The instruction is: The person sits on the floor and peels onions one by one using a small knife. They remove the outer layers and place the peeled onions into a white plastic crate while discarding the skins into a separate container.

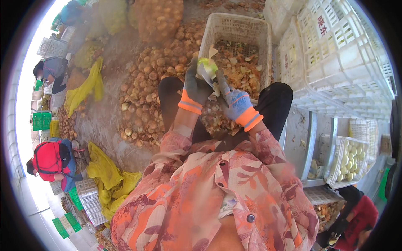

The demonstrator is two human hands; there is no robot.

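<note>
My left hand (195,83), in a dark-palmed work glove with an orange cuff, grips a partly peeled onion (208,67). Pale green flesh shows on it, and a flap of dry skin (213,51) sticks up from its top. Against the onion's lower side lies the metal blade of a knife (206,77). Its handle is hidden in my right hand (235,102), which wears a blue and grey glove and touches the onion with its fingers. Just beyond both hands stands a white plastic crate (267,37) holding onion skins (248,73).
Unpeeled onions (147,88) are heaped on the floor at left, below a full mesh sack (160,18). Stacked white crates (333,59) rise at right. A crate holds peeled onions (351,160). Yellow mesh sacks (105,169) lie left. Several people work nearby, one in a red top (48,160).
</note>
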